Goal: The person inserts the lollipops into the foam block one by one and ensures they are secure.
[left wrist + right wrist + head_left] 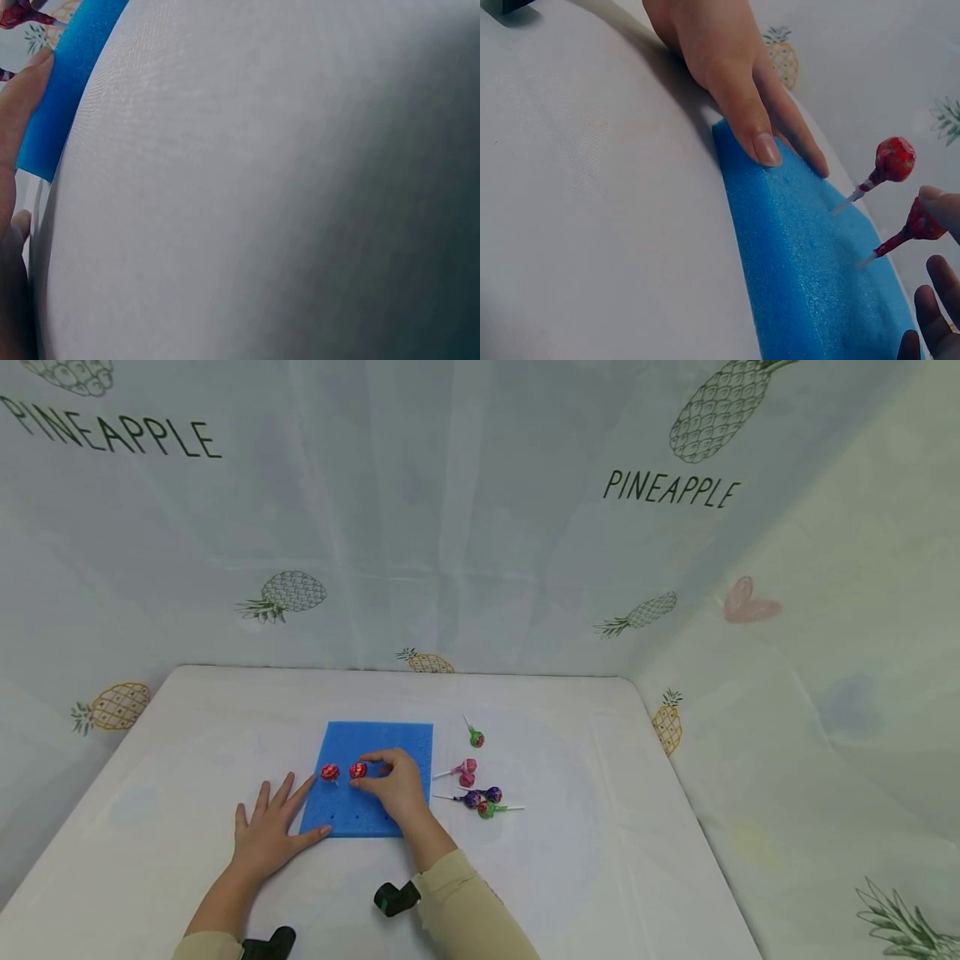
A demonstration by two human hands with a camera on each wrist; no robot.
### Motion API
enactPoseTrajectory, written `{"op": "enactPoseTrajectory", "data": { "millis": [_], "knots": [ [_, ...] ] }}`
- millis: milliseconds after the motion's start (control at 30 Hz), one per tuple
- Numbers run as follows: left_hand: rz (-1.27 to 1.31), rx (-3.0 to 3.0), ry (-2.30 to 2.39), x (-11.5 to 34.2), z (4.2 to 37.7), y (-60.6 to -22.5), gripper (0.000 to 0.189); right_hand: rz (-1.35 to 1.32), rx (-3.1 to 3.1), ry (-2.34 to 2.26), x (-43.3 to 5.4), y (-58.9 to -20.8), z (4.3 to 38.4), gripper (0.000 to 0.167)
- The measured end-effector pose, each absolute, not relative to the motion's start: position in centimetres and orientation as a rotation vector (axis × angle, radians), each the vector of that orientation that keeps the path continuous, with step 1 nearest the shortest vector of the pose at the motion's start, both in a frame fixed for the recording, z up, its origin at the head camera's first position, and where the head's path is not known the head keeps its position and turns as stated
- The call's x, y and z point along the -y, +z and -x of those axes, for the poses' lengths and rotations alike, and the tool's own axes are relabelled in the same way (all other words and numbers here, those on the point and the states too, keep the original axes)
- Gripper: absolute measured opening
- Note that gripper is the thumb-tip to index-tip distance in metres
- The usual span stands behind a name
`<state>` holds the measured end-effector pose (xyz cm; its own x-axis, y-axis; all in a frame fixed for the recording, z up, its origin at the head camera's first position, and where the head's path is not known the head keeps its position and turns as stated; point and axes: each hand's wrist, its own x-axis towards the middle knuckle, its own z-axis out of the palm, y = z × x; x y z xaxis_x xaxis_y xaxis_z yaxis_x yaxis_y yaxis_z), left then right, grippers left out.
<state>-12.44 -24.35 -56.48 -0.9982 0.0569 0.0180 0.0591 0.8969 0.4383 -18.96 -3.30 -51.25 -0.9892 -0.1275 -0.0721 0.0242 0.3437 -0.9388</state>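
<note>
A blue foam block [375, 821] lies on the white table, with small holes in its top. Two red-wrapped lollipops stand in it by their sticks: one at the left [330, 772], and a second [358, 770] whose head my right hand [399, 789] pinches between thumb and finger. In the right wrist view the pinched lollipop's stick [866, 260] meets the foam surface. My left hand [268, 839] is spread flat at the block's left side, its thumb resting on the near left corner and the other fingers straight. The left wrist view shows mostly table and the block's edge [71, 82].
Right of the block lie several loose lollipops: a green one [477, 738] at the back, pink ones [467, 768], purple ones [492, 794] and another green one [486, 810] nearer. A pineapple-print curtain [480, 527] rises behind the table [600, 827].
</note>
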Motion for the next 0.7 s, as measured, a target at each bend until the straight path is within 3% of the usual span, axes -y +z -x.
{"op": "enactPoseTrajectory", "data": {
  "millis": [700],
  "knots": [
    [0.069, 3.107, -0.706, 24.2, 12.5, -56.5, 0.101, 0.118, -2.325, -1.971, -2.1, -51.0, 16.5, 0.033]
  ]
}}
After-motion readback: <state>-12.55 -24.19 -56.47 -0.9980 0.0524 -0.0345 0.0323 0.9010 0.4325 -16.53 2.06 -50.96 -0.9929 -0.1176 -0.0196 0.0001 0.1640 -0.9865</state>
